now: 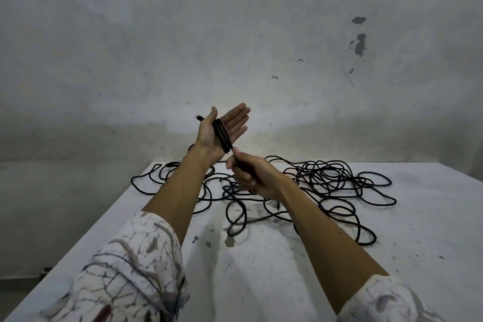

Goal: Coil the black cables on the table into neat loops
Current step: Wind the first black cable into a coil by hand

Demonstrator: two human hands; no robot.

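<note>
- Head view: left hand (222,130) flat, fingers straight, cable (222,136) wound across palm.
- Right hand (249,174) pinches cable, at 5 o'clock of left.
- Loose cable tangled on table (418,243).

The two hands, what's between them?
In the head view, a short run of black cable bridges them: it leaves the wraps across the open left hand and enters the right hand, whose fingers grip it.

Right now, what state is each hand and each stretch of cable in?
Left hand: raised, palm open, fingers straight, several cable turns wound across it.
Right hand: pinching the cable just below the left palm.
Wound turns: tight, side by side on the palm.
Loose cable: tangled on the table, not yet coiled.
</note>
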